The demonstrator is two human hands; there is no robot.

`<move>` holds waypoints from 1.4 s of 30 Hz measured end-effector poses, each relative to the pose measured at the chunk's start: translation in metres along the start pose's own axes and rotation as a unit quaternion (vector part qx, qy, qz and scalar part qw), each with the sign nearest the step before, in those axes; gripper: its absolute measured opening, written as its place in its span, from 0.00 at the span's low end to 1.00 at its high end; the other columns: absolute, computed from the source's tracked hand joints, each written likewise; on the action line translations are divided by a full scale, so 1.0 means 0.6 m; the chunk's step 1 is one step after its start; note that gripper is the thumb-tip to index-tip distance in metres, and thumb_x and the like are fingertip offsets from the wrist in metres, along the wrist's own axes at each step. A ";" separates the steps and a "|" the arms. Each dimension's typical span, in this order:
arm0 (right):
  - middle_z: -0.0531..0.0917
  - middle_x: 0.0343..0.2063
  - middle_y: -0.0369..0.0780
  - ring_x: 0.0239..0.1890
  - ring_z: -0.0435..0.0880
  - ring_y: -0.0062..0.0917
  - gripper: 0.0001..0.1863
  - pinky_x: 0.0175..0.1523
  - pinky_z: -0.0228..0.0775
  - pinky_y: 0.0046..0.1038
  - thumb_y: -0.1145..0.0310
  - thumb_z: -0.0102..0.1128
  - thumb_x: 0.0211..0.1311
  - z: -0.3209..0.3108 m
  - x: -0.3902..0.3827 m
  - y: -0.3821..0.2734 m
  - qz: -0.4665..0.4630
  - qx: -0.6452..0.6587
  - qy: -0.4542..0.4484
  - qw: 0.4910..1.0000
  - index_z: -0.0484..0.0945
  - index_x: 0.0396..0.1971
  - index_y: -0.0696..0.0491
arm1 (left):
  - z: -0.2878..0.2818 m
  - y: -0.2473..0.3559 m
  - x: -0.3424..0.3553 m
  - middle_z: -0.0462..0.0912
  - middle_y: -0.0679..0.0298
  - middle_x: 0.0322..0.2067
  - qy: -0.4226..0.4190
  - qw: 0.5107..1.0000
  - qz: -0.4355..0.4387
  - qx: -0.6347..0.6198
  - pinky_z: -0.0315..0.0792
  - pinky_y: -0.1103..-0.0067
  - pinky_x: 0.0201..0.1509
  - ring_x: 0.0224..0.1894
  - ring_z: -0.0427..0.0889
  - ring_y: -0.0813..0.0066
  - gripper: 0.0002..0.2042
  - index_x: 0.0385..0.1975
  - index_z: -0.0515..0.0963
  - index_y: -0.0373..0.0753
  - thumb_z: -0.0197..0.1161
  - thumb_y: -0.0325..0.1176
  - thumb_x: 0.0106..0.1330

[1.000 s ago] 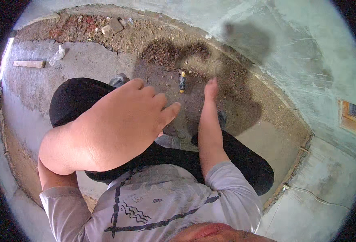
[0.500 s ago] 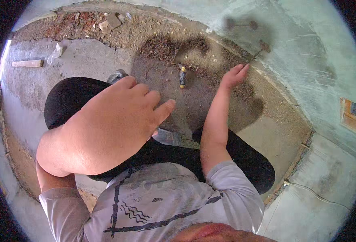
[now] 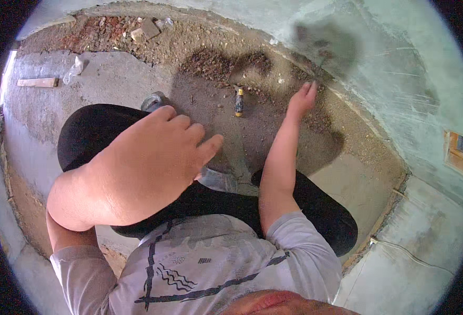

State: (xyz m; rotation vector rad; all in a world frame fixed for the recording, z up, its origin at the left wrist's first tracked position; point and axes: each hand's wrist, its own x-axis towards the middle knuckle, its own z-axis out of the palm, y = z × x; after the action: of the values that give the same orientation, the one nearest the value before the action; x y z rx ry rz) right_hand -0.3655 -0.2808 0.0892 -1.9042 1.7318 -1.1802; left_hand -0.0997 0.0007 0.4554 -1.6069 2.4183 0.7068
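Observation:
My left hand (image 3: 158, 157) hangs palm down by my bent left knee, its fingers loosely apart; the palm side is hidden and nothing shows in it. Out to the right, my right hand (image 3: 302, 100) is closed round the thin handle of a tool with a rust-brown head (image 3: 324, 54). That head is blurred and close to the foot of the wall, so its exact kind is unclear. Between my hands a yellow and black tool handle (image 3: 239, 103) lies on the ground, pointing away from me. Its far end merges with the soil.
Loose reddish-brown rubble (image 3: 205, 64) lies along the wall (image 3: 399, 68). A brick piece (image 3: 146, 30) sits at the far left. A wooden strip (image 3: 38, 82) and a crumpled clear plastic bag (image 3: 74, 70) lie on the concrete. A cable (image 3: 412, 255) runs at the right.
The head of the tool in my right hand has swung leftward and is now more blurred. My right hand has shifted slightly left; my left hand has moved slightly down and left.

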 end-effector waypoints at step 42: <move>0.76 0.57 0.55 0.60 0.76 0.45 0.24 0.63 0.66 0.37 0.60 0.51 0.73 0.008 -0.027 0.049 0.050 0.025 -0.014 0.998 0.70 0.61 0.61 | 0.026 -0.037 0.085 0.81 0.55 0.44 -0.053 0.997 -0.048 -0.006 0.71 0.64 0.56 0.50 0.80 0.54 0.24 0.57 0.73 0.38 0.63 0.42 0.63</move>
State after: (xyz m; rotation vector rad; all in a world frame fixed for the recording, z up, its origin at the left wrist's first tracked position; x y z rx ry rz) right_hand -0.3810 -0.2738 0.0597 -1.7755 1.7439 -1.1454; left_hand -0.1028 -0.0411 0.4157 -1.6335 2.2519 0.7716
